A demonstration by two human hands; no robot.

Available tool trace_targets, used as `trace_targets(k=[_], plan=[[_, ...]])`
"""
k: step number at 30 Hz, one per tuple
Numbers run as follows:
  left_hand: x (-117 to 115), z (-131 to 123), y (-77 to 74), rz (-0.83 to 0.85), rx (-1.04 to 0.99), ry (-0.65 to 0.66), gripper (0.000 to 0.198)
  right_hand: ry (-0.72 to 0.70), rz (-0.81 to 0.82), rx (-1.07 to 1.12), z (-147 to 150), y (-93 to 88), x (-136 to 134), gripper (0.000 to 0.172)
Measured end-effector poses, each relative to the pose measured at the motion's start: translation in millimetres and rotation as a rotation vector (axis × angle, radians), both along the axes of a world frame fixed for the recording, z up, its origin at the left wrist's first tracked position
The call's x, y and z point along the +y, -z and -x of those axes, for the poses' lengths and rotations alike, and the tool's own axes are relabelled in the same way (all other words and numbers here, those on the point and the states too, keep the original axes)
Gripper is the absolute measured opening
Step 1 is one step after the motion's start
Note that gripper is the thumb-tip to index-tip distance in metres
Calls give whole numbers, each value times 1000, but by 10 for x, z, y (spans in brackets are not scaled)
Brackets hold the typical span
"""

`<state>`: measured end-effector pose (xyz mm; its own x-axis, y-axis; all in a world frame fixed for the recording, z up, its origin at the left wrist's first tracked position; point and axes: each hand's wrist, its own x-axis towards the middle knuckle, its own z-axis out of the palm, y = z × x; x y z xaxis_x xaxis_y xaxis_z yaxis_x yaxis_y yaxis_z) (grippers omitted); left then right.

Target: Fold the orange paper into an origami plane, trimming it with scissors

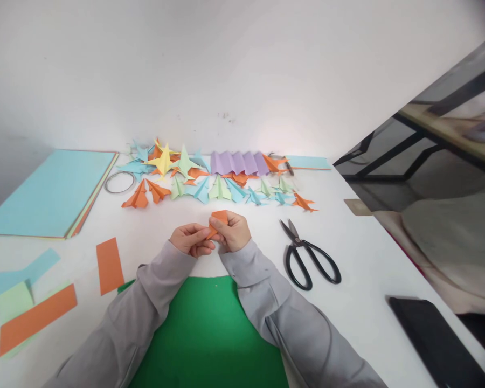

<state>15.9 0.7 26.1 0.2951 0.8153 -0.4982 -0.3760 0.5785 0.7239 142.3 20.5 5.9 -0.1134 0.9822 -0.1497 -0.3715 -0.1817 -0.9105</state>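
While a white table (359, 258) fills much of the frame, a blue-topped paper stack (52, 194) lies whole at left, a spread of folded paper figures (219, 189), seemingly finished, crosses the upper middle, and orange strips (110, 267) lie unfolded at lower left; at centre, the left hand (191, 238) and right hand (236, 231) have thumbs and fingers clamped on a small orange paper (221, 216), apparently only partly folded

Right hand (237, 233) hides part of the orange paper (220, 215).
My view's bottom edge crops the green sheet (210, 328) and the black slab (432, 334).
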Motion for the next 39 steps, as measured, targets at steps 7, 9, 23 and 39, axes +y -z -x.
trace_targets(k=[7, 9, 23, 39], plan=[[30, 37, 47, -22, -23, 52, 12, 17, -8, -52, 2, 32, 14, 42], [39, 50, 58, -36, -54, 61, 12, 15, 2, -35, 13, 17, 6, 42], [56, 71, 49, -177, 49, -16, 31, -64, -37, -99, -22, 67, 33, 40], [26, 26, 9, -295, 211, -141, 46, 29, -76, 1, -12, 136, 61, 27]])
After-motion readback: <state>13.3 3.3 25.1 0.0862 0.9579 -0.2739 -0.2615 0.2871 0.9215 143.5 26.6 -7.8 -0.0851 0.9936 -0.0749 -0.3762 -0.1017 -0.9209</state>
